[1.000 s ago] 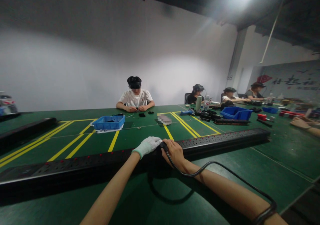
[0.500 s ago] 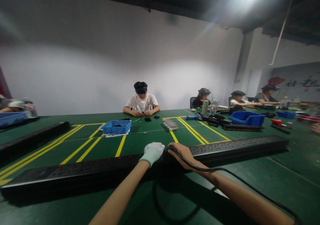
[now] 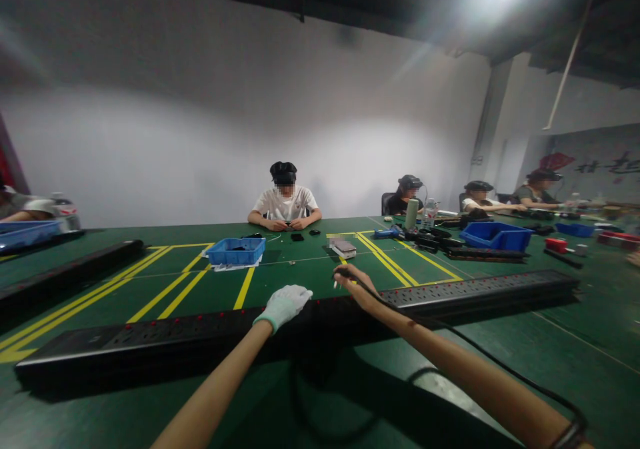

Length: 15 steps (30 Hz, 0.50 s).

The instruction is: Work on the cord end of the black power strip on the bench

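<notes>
A long black power strip (image 3: 200, 339) with rows of sockets and small red lights lies across the green table in front of me. My left hand (image 3: 287, 302), in a white glove with a pale green cuff, rests over the strip's far edge and holds it near the middle; its thumb is hidden. My bare right hand (image 3: 359, 286) pinches a black power plug (image 3: 342, 272) just above the strip. The plug's metal prongs show below it, apart from the sockets. Its black cable (image 3: 480, 349) trails along my right forearm.
Another power strip (image 3: 70, 276) lies at left. Beyond mine are a blue tray (image 3: 236, 252) and a small pale box (image 3: 343, 248). A blue bin (image 3: 495, 237) stands at right beside black parts. A person (image 3: 285, 202) sits opposite; others work at the right and far left.
My right hand has lifted the plug up off the strip, so its prongs now show. My left hand has slid left along the strip.
</notes>
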Each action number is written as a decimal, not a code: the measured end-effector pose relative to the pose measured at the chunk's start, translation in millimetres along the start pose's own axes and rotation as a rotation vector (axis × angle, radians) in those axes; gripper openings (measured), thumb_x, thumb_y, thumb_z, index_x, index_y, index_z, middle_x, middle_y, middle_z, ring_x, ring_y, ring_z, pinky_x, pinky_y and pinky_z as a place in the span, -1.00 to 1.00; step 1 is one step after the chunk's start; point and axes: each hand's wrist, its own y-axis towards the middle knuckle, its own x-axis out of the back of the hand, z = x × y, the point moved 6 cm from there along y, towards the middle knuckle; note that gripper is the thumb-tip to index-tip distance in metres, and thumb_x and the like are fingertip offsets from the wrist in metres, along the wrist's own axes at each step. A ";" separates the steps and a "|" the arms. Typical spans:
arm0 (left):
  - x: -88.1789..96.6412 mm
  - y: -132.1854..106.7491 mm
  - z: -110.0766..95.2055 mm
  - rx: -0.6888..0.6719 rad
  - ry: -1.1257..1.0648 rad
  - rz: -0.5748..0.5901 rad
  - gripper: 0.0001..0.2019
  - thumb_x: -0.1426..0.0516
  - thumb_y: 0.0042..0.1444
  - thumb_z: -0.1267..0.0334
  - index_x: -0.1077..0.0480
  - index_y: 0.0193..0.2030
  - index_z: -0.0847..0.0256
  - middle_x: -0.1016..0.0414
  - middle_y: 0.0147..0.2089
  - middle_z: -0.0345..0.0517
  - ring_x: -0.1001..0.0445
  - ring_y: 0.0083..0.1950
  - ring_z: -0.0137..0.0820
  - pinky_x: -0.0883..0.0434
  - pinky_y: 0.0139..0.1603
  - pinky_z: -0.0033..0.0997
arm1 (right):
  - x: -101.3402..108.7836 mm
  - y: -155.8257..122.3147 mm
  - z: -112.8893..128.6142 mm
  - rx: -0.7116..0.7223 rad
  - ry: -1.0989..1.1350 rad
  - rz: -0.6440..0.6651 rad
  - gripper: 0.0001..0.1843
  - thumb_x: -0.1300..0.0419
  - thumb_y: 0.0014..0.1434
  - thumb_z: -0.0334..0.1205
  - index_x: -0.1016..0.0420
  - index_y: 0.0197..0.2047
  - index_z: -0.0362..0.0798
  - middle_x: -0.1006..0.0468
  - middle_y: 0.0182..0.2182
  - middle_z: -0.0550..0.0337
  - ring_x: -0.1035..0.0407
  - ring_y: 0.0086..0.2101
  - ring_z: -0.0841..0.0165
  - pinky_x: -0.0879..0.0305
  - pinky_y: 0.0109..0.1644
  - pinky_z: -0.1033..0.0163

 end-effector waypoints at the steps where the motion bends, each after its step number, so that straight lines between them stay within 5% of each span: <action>1: -1.6 1.1 0.4 -0.011 0.004 -0.002 -0.64 0.12 0.22 0.33 -0.34 0.08 0.08 -0.41 0.07 -0.05 -0.37 0.06 -0.29 -0.29 0.05 -0.31 | -12.0 -4.0 5.8 0.036 -0.049 0.130 -0.65 -0.06 0.19 0.06 -0.44 -0.13 0.01 -0.52 -0.21 0.20 -0.38 -0.20 0.32 -0.26 -0.09 0.24; 4: -4.7 4.4 1.6 -0.019 0.009 -0.014 -0.65 0.13 0.24 0.29 -0.35 0.06 0.08 -0.43 0.04 -0.05 -0.38 0.05 -0.29 -0.30 0.04 -0.32 | -33.1 -13.5 15.7 0.059 -0.208 0.298 -0.70 -0.06 0.21 -0.02 -0.44 -0.08 0.04 -0.52 -0.21 0.21 -0.38 -0.19 0.33 -0.23 -0.07 0.26; 15: -14.5 8.7 3.5 -0.076 0.000 -0.041 -0.66 0.13 0.25 0.28 -0.34 0.07 0.10 -0.41 0.05 -0.04 -0.36 0.07 -0.29 -0.28 0.07 -0.31 | -30.5 -6.0 28.6 0.164 -0.550 0.345 -0.65 -0.04 0.24 0.02 -0.48 -0.11 -0.02 -0.54 -0.20 0.12 -0.38 -0.14 0.30 -0.16 -0.02 0.25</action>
